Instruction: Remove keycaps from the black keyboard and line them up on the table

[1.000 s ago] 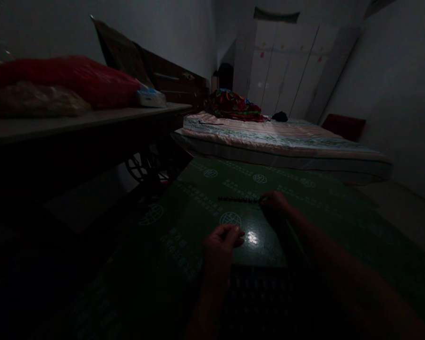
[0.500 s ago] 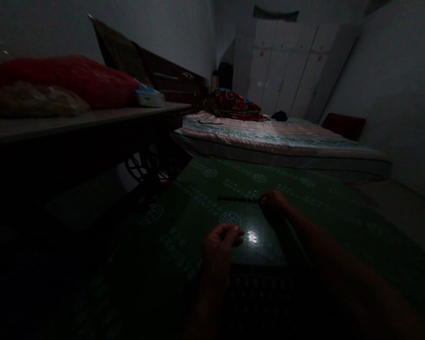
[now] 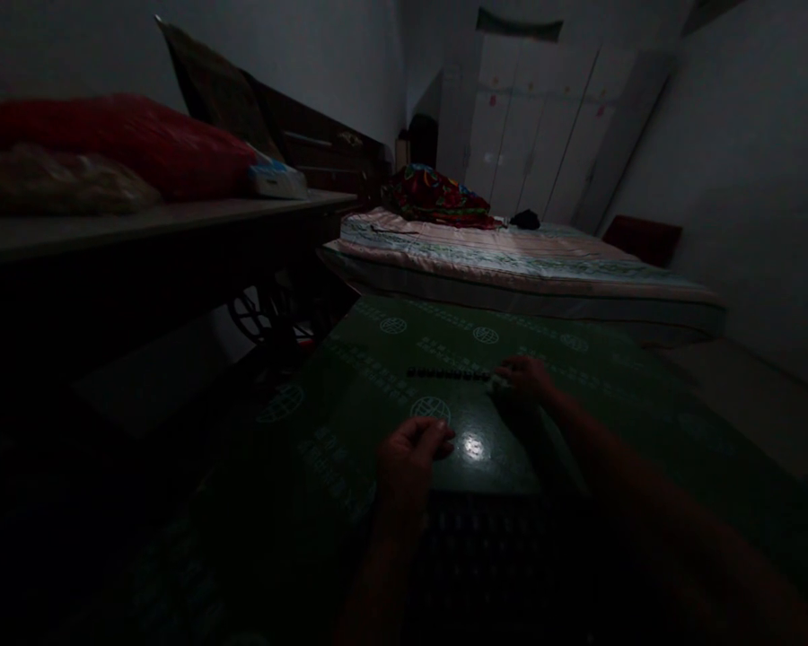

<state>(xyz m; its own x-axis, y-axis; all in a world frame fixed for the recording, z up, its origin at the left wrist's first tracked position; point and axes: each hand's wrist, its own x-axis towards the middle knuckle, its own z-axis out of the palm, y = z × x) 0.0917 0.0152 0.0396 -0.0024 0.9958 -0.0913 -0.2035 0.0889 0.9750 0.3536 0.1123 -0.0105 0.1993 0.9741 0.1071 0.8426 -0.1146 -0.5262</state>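
A row of small dark pieces (image 3: 447,373), which look like keycaps, lies on the green board (image 3: 350,377). My right hand (image 3: 526,381) is at the right end of this row, its fingers bent and closed together. Whatever sits between those fingertips is too dark to make out. Closer to me, my left hand (image 3: 410,453) hovers with thumb and index finger pinched; anything inside the pinch is hidden. Below both hands a black keyboard (image 3: 478,543) with rows of keys rests in deep shadow.
Past the board stands a bed (image 3: 525,269) with a striped sheet and a bunched red patterned blanket (image 3: 437,197). At left a table (image 3: 242,211) holds a red bag (image 3: 141,144) and a small box (image 3: 279,179). A wardrobe (image 3: 531,135) is at the back.
The whole view has shifted slightly. The fingers of my right hand have changed their pose a little at the row's right end. My left hand keeps its pinch.
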